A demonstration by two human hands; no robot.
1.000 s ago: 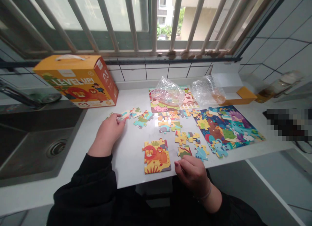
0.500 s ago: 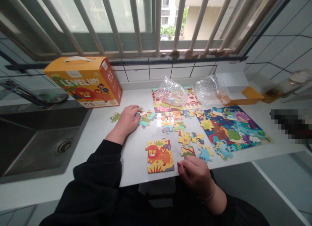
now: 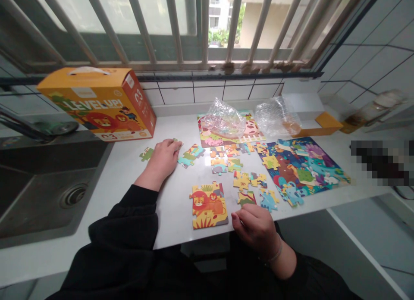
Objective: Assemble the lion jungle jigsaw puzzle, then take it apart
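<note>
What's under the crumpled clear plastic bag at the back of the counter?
The clear plastic bag lies on an assembled jigsaw puzzle with pink and cream animal shapes. Through the wrinkled plastic, the covered part is too blurred to make out.

The left hand (image 3: 163, 160) lies palm-down on the white counter (image 3: 116, 179), with a green jigsaw piece (image 3: 146, 154) just beside it on the left and a teal-and-yellow pair of pieces (image 3: 190, 155) just to its right (anything under those fingers is hidden). The curled right hand (image 3: 255, 229) sits at the counter's edge, just below a yellow-and-red piece (image 3: 246, 198), the assembled lion puzzle (image 3: 208, 206) to its left. Beyond the left hand stands an orange "Level Up!" box (image 3: 97, 104).
</note>
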